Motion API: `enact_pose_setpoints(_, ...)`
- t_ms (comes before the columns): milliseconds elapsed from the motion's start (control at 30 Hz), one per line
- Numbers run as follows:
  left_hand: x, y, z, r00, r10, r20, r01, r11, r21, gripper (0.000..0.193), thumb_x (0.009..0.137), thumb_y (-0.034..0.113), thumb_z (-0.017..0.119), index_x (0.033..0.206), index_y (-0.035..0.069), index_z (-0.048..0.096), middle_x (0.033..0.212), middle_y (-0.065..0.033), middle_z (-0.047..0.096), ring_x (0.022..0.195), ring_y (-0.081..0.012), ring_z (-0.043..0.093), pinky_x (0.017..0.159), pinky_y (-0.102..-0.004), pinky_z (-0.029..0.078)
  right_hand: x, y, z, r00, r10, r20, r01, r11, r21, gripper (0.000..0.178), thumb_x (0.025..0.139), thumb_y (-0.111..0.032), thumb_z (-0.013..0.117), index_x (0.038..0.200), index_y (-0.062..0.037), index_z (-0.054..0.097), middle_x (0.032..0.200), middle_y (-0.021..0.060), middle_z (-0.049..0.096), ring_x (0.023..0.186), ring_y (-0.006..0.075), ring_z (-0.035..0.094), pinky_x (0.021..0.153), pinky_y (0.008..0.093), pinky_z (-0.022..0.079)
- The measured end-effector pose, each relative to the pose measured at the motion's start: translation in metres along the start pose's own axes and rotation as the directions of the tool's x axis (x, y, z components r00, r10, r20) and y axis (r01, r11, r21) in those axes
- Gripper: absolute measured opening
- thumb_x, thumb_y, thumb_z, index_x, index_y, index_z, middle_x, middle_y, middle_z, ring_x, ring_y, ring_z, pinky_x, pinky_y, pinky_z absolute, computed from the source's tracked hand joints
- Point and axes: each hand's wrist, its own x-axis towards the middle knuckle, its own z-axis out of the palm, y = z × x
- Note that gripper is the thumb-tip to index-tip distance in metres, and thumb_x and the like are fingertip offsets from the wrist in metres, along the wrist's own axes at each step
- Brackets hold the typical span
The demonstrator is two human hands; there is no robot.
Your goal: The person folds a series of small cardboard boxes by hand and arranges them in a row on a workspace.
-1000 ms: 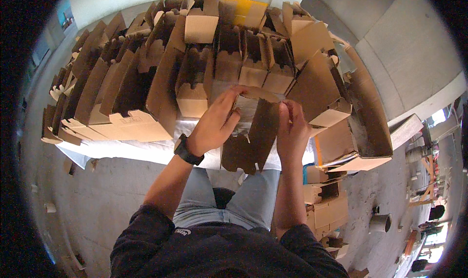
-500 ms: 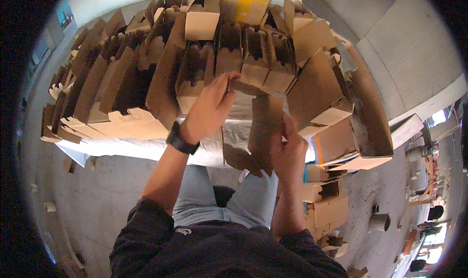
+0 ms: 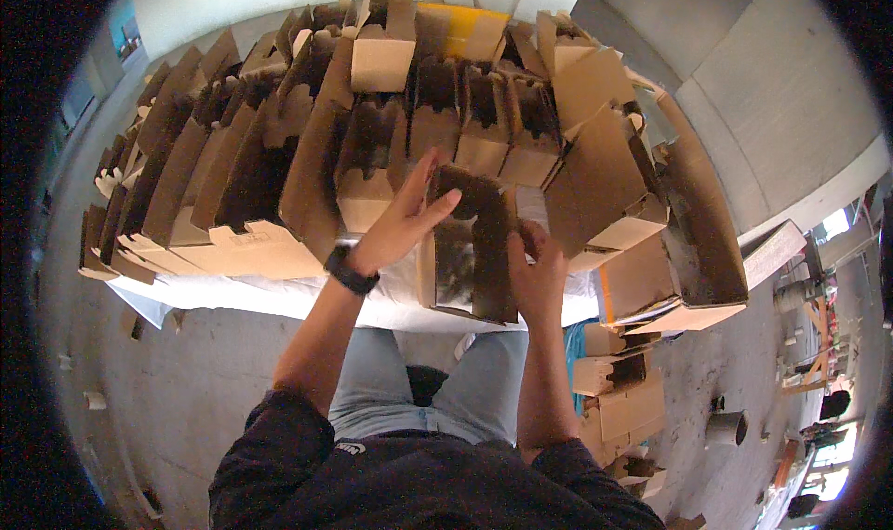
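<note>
A small open-topped cardboard box (image 3: pixel 495 265) with a dark inside stands at the table's near edge, between my hands. My left hand (image 3: pixel 402 221) reaches over its left wall. The thumb sticks out above the box and the fingers are stretched, apart from the thumb, near its far left corner. Against the upper edge of the right wall, my right hand (image 3: pixel 539 274) is closed, with curled fingers and the thumb at the cardboard. Its fingertips are partly hidden. A black watch (image 3: pixel 350 270) is on my left wrist.
Rows of open cardboard boxes (image 3: pixel 260 242) crowd the table left and behind; larger boxes (image 3: pixel 605 186) stand right. White sheeting (image 3: pixel 391 293) covers the table. Further cartons (image 3: pixel 633 404) are stacked below on the right, near a cylindrical container (image 3: pixel 726 428) on the floor.
The box has come down onto the table and its walls now stand squared up. My left thumb has spread away from the fingers; my right hand has shifted slightly left.
</note>
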Motion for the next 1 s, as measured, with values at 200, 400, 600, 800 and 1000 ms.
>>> enact_pose_setpoints(200, -0.071, 0.011, 0.041, 0.980, 0.177, -0.092, -0.148, 0.955, 0.255, 0.097, 0.080, 0.020, 0.073, 0.147, -0.002, 0.007, 0.153, -0.0215, 0.013, 0.142, -0.0317, 0.013, 0.115, -0.0397, 0.012, -0.001, -0.020, -0.006, 0.990, 0.122, 0.076, -0.126, 0.990, 0.058, 0.028, 0.089, -0.013, 0.057, 0.108, 0.0066, 0.061, 0.094, 0.0154, 0.068, 0.088, 0.0190, 0.064, 0.080, 0.0300, 0.048)
enact_pose_setpoints(400, -0.087, -0.002, 0.050, 0.991, 0.104, -0.085, -0.108, 0.993, -0.049, 0.096, 0.080, 0.013, 0.069, 0.147, -0.002, 0.001, 0.154, -0.0211, 0.009, 0.143, -0.0323, 0.011, 0.115, -0.0390, 0.013, 0.000, -0.018, -0.007, 0.988, 0.124, 0.097, -0.135, 0.984, 0.115, 0.032, 0.090, -0.016, 0.058, 0.118, 0.0008, 0.058, 0.105, 0.0155, 0.066, 0.096, 0.0216, 0.063, 0.081, 0.0317, 0.050)
enact_pose_setpoints(600, -0.081, -0.009, 0.051, 0.987, 0.102, -0.123, -0.109, 0.993, -0.049, 0.092, 0.082, 0.007, 0.064, 0.148, -0.001, 0.000, 0.153, -0.0194, 0.010, 0.142, -0.0294, 0.013, 0.114, -0.0369, 0.013, -0.010, -0.025, -0.007, 0.991, 0.058, 0.120, -0.078, 0.982, 0.171, 0.053, 0.088, -0.013, 0.064, 0.135, -0.0041, 0.042, 0.129, 0.0173, 0.053, 0.112, 0.0265, 0.058, 0.085, 0.0347, 0.053)
enact_pose_setpoints(800, -0.082, -0.011, 0.054, 0.991, 0.085, -0.106, -0.085, 0.996, 0.000, 0.089, 0.082, 0.003, 0.062, 0.148, -0.001, 0.002, 0.153, -0.0191, 0.012, 0.142, -0.0294, 0.013, 0.115, -0.0369, 0.014, -0.035, -0.020, -0.010, 0.986, 0.042, 0.163, -0.096, 0.934, 0.343, 0.062, 0.085, -0.008, 0.065, 0.140, -0.0066, 0.035, 0.141, 0.0136, 0.041, 0.127, 0.0277, 0.044, 0.096, 0.0402, 0.046)
enact_pose_setpoints(1000, -0.081, -0.018, 0.052, 0.992, 0.047, -0.115, -0.063, 0.988, -0.140, 0.085, 0.084, 0.002, 0.059, 0.148, -0.001, 0.003, 0.153, -0.0185, 0.013, 0.142, -0.0293, 0.014, 0.115, -0.0368, 0.014, -0.057, -0.014, -0.008, 0.983, -0.006, 0.184, -0.074, 0.903, 0.423, 0.060, 0.087, -0.003, 0.057, 0.141, -0.0055, 0.032, 0.145, 0.0123, 0.035, 0.132, 0.0252, 0.038, 0.102, 0.0385, 0.040)
